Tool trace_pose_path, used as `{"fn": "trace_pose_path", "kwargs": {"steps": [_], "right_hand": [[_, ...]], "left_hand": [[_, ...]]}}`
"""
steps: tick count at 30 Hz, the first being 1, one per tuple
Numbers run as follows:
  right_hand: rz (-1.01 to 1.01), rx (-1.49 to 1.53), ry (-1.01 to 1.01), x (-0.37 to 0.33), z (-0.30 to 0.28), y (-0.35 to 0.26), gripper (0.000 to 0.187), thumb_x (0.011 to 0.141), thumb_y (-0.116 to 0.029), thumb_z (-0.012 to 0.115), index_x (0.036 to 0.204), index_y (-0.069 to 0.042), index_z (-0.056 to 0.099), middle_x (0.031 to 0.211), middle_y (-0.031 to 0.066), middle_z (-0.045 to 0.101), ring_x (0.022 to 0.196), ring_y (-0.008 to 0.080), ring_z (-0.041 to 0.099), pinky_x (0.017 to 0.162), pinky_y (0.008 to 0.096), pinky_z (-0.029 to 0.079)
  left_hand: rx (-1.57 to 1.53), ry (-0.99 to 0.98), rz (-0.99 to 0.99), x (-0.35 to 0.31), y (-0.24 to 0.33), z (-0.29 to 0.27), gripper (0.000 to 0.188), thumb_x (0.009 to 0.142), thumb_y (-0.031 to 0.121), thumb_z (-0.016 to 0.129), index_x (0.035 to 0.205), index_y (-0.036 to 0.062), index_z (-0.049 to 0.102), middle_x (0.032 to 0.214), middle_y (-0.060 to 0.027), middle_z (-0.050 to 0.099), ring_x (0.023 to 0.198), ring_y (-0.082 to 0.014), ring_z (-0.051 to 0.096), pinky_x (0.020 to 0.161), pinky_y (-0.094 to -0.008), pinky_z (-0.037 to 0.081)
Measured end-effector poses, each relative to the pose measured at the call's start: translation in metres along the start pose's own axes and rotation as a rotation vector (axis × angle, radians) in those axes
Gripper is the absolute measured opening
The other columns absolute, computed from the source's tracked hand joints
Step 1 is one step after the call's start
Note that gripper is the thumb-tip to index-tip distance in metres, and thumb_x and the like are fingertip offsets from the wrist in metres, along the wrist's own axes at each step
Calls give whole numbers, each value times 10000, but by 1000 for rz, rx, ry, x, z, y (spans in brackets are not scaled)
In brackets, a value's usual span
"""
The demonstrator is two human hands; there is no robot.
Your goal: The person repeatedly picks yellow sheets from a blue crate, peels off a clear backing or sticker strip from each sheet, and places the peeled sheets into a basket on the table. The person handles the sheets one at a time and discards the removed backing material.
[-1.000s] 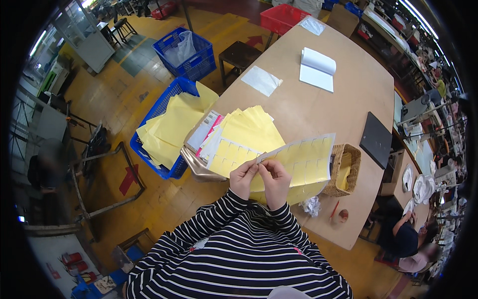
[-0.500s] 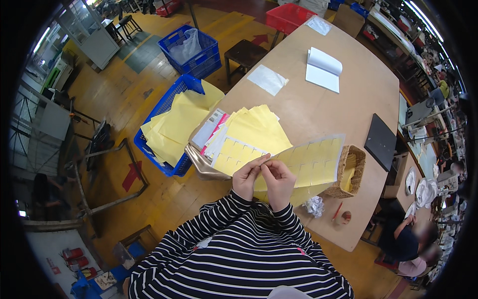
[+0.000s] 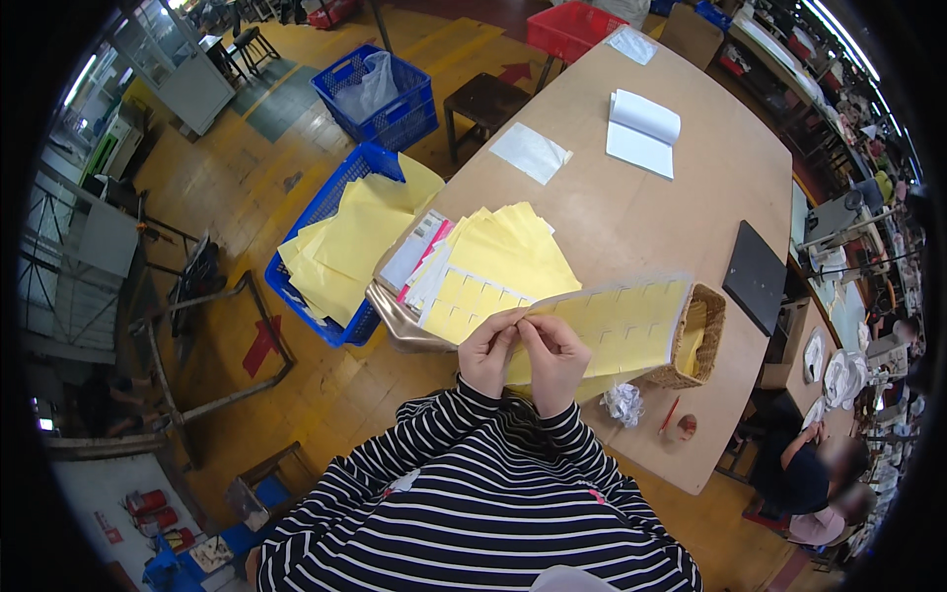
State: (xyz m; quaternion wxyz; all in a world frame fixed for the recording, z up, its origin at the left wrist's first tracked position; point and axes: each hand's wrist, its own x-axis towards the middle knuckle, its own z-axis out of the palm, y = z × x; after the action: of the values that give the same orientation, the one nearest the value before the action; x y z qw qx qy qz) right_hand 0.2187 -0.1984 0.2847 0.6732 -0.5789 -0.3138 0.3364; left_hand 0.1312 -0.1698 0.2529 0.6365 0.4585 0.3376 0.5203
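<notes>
Close together in front of my chest, my left hand (image 3: 485, 353) and my right hand (image 3: 555, 361) have their thumbs and fingertips pinched at the near left corner of a yellow sheet (image 3: 621, 331). The sheet has rows of small angular marks and a pale, translucent-looking edge. It stretches tilted away to the right, over the table and up to the wicker basket. What exactly lies between my fingertips is too small to see. Just beyond my left hand, a fanned stack of yellow sheets (image 3: 513, 255) lies on the table, with a similar marked sheet (image 3: 468, 304) at its near side.
Left of the brown table (image 3: 720, 148) stands a blue crate (image 3: 333, 187) filled with yellow sheets. A wicker basket (image 3: 702, 360), crumpled paper (image 3: 623, 403), a tape roll (image 3: 686, 426), a black panel (image 3: 754, 279) and an open notebook (image 3: 641, 136) are on the table.
The far right end of the yellow sheet has swung slightly right and down, covering more of the basket's near side. My hands stay pinched together in nearly the same place.
</notes>
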Motion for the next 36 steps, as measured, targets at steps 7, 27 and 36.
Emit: {"fn": "trace_pose_path", "kwargs": {"steps": [7,27,36], "right_hand": [[-10,-25,-111,5,-4,-6,72,841,47,632,907,68,615,855,39,628,784,78,599,719,191,485],[-61,-121,-59,-1,-1,0,92,816,59,630,905,69,612,850,45,633,775,81,600,710,197,493],[-151,-145,-98,2,1,5,72,760,30,647,809,44,596,780,71,622,742,119,592,681,250,481]], "left_hand": [[-45,-2,-75,-2,5,1,211,951,-7,477,1116,-52,602,1129,-114,627,1023,-161,588,908,-253,471],[-108,25,-37,-9,5,3,205,952,-5,480,1101,-27,618,1165,-123,611,1063,-172,575,945,-269,452],[-237,84,-111,-8,10,7,213,965,14,458,1118,-64,583,1189,-187,591,1074,-234,583,948,-319,472]]}}
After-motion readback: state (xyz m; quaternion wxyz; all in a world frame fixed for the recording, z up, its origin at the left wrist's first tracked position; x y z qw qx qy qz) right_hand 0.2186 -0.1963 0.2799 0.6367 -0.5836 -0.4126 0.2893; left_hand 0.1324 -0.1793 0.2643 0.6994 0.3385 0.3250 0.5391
